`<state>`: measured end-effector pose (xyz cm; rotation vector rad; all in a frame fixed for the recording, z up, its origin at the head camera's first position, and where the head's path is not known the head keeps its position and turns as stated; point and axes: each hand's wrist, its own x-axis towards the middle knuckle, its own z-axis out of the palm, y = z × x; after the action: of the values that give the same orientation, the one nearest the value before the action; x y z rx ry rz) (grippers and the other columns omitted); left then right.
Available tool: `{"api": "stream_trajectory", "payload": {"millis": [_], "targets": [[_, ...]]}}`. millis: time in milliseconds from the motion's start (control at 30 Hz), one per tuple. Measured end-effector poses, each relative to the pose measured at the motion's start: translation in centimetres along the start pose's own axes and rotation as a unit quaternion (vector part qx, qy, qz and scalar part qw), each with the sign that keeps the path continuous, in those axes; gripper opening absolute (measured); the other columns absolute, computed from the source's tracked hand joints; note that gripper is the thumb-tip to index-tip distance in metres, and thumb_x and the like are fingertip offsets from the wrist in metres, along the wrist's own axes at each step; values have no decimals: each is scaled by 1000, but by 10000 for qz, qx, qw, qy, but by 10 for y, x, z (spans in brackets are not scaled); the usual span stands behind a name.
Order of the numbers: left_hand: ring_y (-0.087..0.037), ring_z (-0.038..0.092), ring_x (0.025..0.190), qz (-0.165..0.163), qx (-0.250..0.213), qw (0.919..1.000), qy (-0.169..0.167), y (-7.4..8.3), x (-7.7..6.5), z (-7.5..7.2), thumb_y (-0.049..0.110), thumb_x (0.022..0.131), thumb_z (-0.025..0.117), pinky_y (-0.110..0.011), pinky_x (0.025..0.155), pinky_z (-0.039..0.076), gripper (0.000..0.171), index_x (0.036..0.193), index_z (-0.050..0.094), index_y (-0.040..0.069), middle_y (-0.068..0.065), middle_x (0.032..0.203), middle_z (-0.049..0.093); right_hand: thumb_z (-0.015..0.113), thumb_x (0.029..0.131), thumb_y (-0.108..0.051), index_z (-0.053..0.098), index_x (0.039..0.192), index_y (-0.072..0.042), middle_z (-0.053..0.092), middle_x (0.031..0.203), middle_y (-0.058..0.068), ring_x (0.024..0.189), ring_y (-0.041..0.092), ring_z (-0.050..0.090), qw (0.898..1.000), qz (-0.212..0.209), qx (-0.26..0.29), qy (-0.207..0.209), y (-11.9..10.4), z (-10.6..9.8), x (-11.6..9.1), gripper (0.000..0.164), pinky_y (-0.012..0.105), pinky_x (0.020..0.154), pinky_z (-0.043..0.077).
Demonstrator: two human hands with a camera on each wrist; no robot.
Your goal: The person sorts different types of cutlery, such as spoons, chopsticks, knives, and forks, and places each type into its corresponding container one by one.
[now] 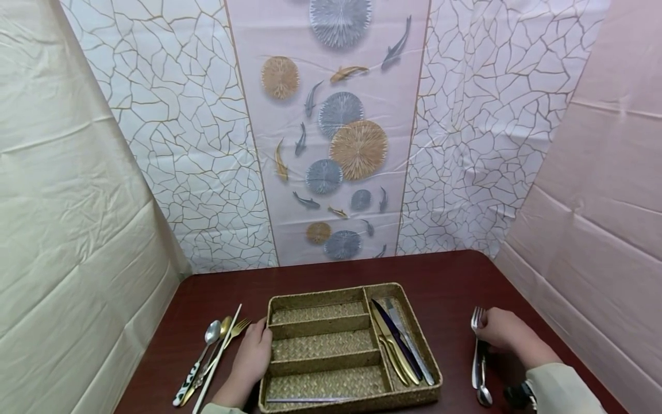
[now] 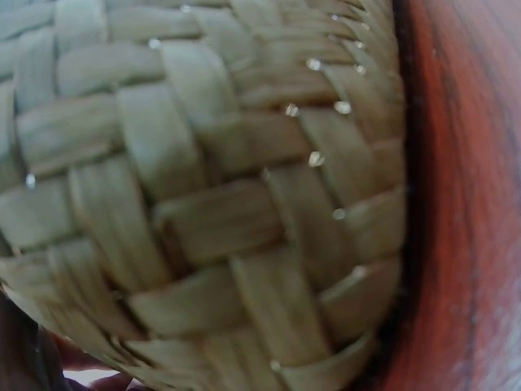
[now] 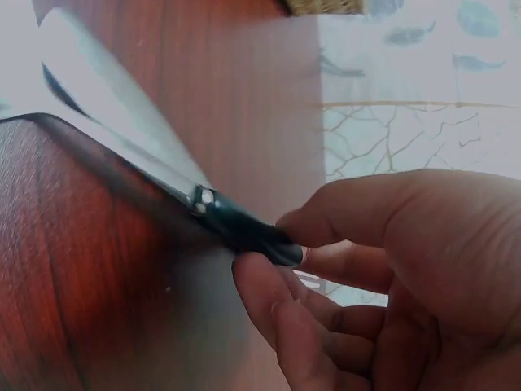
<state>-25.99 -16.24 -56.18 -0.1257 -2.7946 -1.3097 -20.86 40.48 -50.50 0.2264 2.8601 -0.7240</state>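
Observation:
My right hand point(image 1: 504, 332) pinches a spoon point(image 1: 484, 395) by its dark handle point(image 3: 244, 230) between thumb and fingers, over the table's right side. Its bowl points toward me. Right beside it lies a silver fork point(image 1: 476, 362), tines away from me, partly covered by the fingers. At the left side of a woven tray point(image 1: 324, 361), my left hand point(image 1: 253, 353) rests against the rim. The tray's weave point(image 2: 220, 212) fills most of the left wrist view. In the tray's right compartment lie several knives point(image 1: 400, 342), and a thin silver stick point(image 1: 310, 399) lies in the front compartment.
Left of the tray a group of cutlery lies on the dark red table point(image 1: 424, 267): a spoon with a spotted handle point(image 1: 188, 382), a golden spoon point(image 1: 225, 326), a golden fork point(image 1: 239, 329) and a white chopstick point(image 1: 219, 353). Patterned cloth point(image 1: 336, 190) hangs behind the table.

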Motion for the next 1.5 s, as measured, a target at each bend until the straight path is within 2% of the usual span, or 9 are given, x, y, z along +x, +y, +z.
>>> {"api": "stream_trajectory", "payload": {"millis": [100, 233, 367, 500, 800, 967, 1133, 1500], "targets": [[-47, 57, 135, -16, -10, 10000, -30, 0, 0, 0, 24, 118, 38, -66, 107, 47, 52, 158, 52, -5, -26, 146, 57, 67, 95, -11, 59, 73, -12, 59, 72, 1, 59, 15, 64, 9996, -157, 222, -4, -5, 0, -3, 23, 31, 56, 54], [-47, 56, 137, -65, -18, 10000, -38, -1, 0, 0, 23, 117, 38, -66, 109, 46, 52, 159, 52, -5, -26, 146, 57, 68, 95, -10, 65, 76, -11, 60, 69, -1, 59, 16, 61, 9985, -508, 201, 15, -15, -6, -7, 20, 32, 58, 51], [-47, 56, 137, -58, -10, 10000, -36, -1, 0, 0, 23, 117, 38, -66, 109, 46, 52, 159, 52, -5, -26, 146, 58, 68, 103, -10, 70, 83, -6, 62, 68, 1, 62, 18, 59, 9967, -716, 360, -121, -24, -12, -11, 20, 34, 60, 48], [-47, 57, 136, -24, 16, 10000, -18, 0, 0, 0, 22, 117, 38, -66, 108, 47, 51, 158, 52, -5, -26, 145, 58, 66, 108, -11, 69, 85, -3, 64, 68, 3, 63, 20, 60, 9950, -691, 686, -223, -30, -16, -14, 24, 35, 58, 49], [-48, 55, 139, -88, -59, 9999, 60, 3, -2, 0, 23, 117, 39, -66, 109, 46, 51, 158, 53, -5, -27, 148, 58, 62, 110, -8, 65, 91, 2, 66, 75, 6, 67, 21, 69, 9867, -688, 1462, -155, -34, -14, -13, 22, 39, 59, 60], [-49, 53, 140, -155, -119, 9998, 24, 1, 0, 1, 23, 117, 37, -68, 111, 45, 52, 159, 52, -5, -28, 150, 56, 63, 111, -10, 66, 94, 3, 68, 76, 6, 69, 24, 71, 9856, -846, 1456, 132, -34, -20, -11, 21, 38, 59, 60], [-50, 52, 142, -212, -146, 9997, -51, 0, 0, 1, 24, 117, 36, -69, 111, 44, 54, 160, 49, -6, -29, 152, 53, 62, 111, -10, 66, 95, 4, 69, 78, 6, 72, 27, 73, 9832, -926, 1563, 176, -35, -24, -9, 21, 36, 59, 61], [-48, 54, 140, -57, -75, 9999, 52, 0, -1, 1, 23, 118, 38, -67, 110, 46, 52, 159, 52, -5, -27, 149, 57, 58, 114, -14, 68, 111, 10, 73, 84, 7, 76, 27, 75, 9825, -900, 1547, 511, -42, -36, -5, 26, 37, 61, 60]]}}
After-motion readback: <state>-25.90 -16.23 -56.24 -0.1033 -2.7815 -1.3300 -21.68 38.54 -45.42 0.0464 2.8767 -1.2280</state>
